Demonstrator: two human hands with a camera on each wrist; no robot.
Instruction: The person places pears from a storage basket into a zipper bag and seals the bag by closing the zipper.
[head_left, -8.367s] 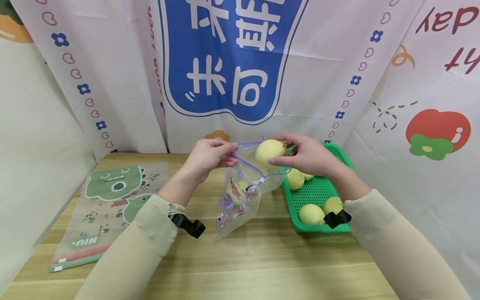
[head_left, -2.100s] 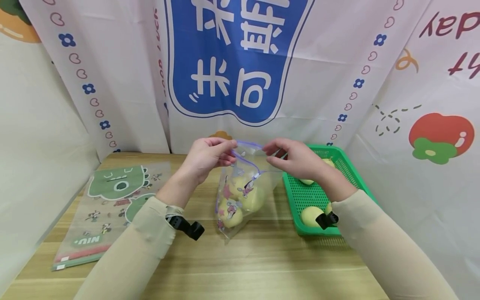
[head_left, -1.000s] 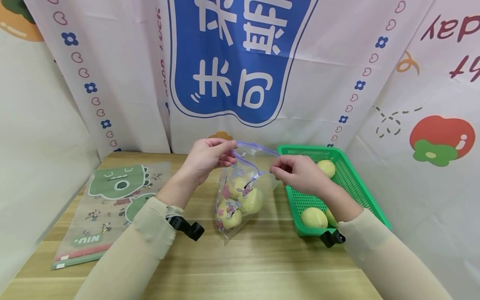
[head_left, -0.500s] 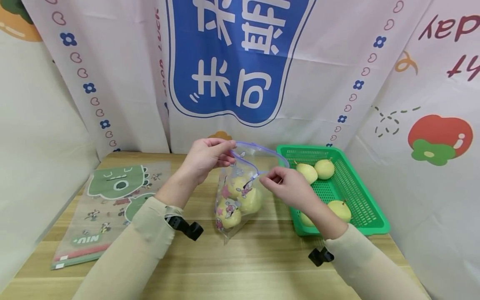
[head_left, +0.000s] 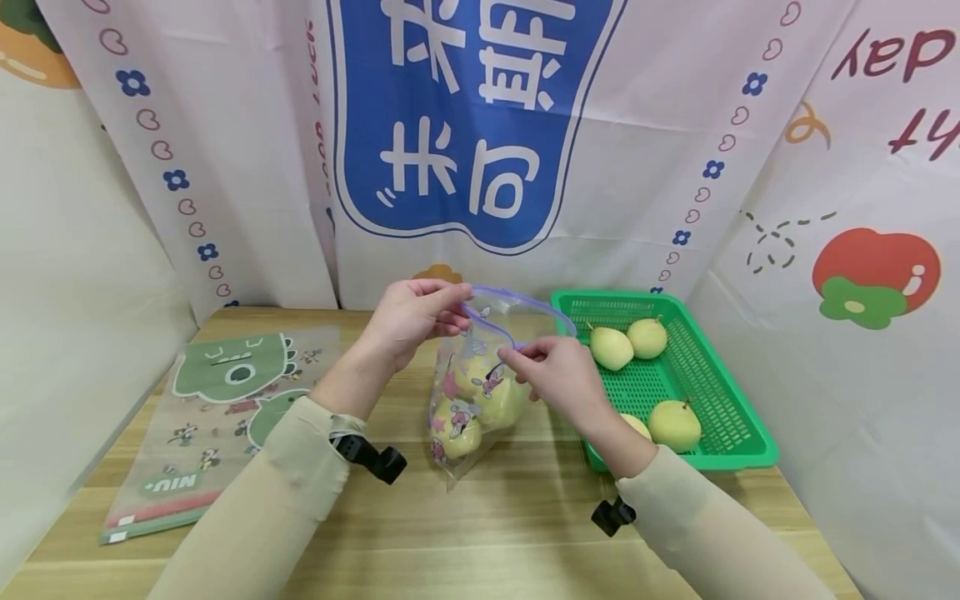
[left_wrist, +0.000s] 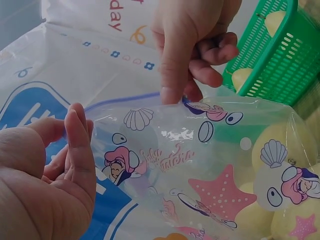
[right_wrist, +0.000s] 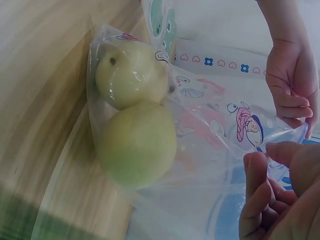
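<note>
A clear zip bag (head_left: pixel 483 337) with pink cartoon prints and a purple zip stands on the table, its mouth gaping. Several yellow pears (head_left: pixel 501 404) fill its lower part; two show large in the right wrist view, pears (right_wrist: pixel 137 145) pressed against the plastic. My left hand (head_left: pixel 412 321) pinches the left corner of the bag's mouth between thumb and fingers. At the near right side of the zip, my right hand (head_left: pixel 558 375) pinches the edge with thumb and forefinger where the slider was, and its fingers hide the slider.
Right of the bag stands a green plastic basket (head_left: pixel 735 458) holding several loose pears (head_left: pixel 675 425). Flat printed zip bags (head_left: pixel 225 425) lie on the left of the wooden table (head_left: pixel 465 542). A printed cloth (head_left: pixel 247 150) hangs behind.
The pear held earlier at the bag's mouth is out of my right hand, and pears sit low in the bag. My right hand has moved left along the zip; my left hand stays put.
</note>
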